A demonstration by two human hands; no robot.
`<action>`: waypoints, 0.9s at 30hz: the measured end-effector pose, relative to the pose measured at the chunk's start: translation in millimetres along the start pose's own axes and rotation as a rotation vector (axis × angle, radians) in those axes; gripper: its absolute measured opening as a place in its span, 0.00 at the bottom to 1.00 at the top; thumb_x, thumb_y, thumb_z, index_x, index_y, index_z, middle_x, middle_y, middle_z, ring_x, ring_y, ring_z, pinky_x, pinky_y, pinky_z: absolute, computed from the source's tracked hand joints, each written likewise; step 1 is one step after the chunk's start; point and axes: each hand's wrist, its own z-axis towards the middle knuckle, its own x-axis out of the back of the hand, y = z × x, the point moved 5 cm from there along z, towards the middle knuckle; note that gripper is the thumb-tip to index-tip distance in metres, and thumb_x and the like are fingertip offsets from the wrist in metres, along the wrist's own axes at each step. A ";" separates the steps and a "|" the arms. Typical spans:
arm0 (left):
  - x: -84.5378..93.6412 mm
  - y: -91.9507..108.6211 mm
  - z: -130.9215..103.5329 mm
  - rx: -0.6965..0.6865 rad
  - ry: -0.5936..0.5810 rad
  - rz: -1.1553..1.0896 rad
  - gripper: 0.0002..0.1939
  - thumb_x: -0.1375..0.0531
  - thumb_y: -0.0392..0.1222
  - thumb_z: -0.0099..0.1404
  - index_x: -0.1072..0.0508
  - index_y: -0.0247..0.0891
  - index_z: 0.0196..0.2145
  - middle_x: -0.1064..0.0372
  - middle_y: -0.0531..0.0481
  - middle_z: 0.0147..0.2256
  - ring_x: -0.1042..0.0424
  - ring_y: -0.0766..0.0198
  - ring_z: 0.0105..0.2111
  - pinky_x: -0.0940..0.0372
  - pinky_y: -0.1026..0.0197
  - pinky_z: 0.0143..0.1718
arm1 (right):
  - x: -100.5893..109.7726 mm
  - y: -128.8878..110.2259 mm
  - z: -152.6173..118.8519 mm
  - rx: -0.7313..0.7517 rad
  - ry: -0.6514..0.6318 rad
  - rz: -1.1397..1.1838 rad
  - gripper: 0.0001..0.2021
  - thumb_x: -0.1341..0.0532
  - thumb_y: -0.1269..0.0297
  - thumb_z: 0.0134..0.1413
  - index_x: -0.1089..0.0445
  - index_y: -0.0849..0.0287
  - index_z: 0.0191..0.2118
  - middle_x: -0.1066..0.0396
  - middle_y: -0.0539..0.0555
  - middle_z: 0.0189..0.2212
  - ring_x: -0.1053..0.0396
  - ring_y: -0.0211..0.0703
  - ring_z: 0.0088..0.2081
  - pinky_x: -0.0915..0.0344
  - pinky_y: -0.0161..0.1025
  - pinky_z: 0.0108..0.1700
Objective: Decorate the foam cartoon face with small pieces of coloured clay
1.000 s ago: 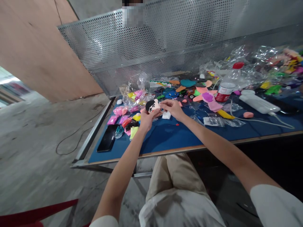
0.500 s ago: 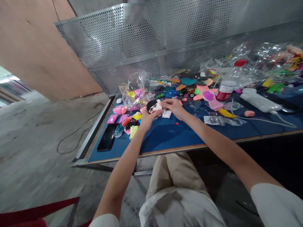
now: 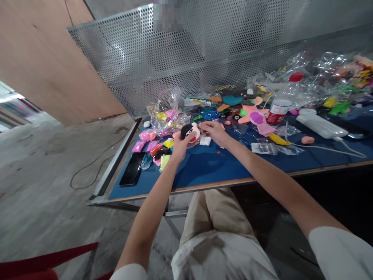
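Note:
A small clay head (image 3: pixel 194 134) with black hair, a pale face and a red mouth is held above the blue table (image 3: pixel 201 167). My left hand (image 3: pixel 181 147) grips it from below and the left, with the thumb across the face. Beside its right edge is my right hand (image 3: pixel 212 130), its fingers pinched together; whatever they may hold is too small to make out. A white packet (image 3: pixel 205 140) lies just under the right hand, and a tiny red piece (image 3: pixel 218 152) is nearer the front.
Colourful clay packets (image 3: pixel 155 147) and a black phone (image 3: pixel 132 168) lie at left. Behind are plastic bags and a blue clay figure (image 3: pixel 210 113). To the right are a labelled jar (image 3: pixel 278 112), a red-capped bottle (image 3: pixel 293 87), a white device (image 3: pixel 322 124) and its cable.
The clay head has turned slightly in my left hand, and the left thumb now lies over its face. My right fingertips are slightly farther from its edge.

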 end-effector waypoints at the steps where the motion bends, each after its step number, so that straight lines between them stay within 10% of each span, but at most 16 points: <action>1: 1.7 -0.2 1.0 -0.014 0.025 -0.008 0.24 0.21 0.49 0.47 0.22 0.39 0.38 0.20 0.48 0.36 0.18 0.56 0.36 0.21 0.54 0.38 | 1.3 -2.5 -0.4 0.041 0.028 -0.031 0.24 0.26 0.37 0.40 0.21 0.55 0.27 0.29 0.48 0.23 0.40 0.34 0.23 0.38 0.37 0.28; 16: 5.9 10.4 -1.1 -0.283 0.067 0.224 0.19 0.23 0.47 0.52 0.20 0.40 0.40 0.21 0.50 0.37 0.23 0.59 0.39 0.26 0.61 0.43 | -8.8 -20.0 -14.1 0.366 0.177 -0.454 0.21 0.32 0.40 0.56 0.17 0.54 0.31 0.19 0.56 0.34 0.27 0.46 0.33 0.33 0.42 0.35; 27: 5.8 11.2 0.3 -0.300 0.058 0.266 0.17 0.23 0.45 0.51 0.20 0.40 0.37 0.23 0.52 0.34 0.24 0.60 0.37 0.30 0.61 0.44 | -4.1 -11.4 -3.9 0.260 0.109 -0.360 0.23 0.33 0.38 0.54 0.20 0.56 0.31 0.20 0.56 0.32 0.27 0.47 0.34 0.35 0.42 0.35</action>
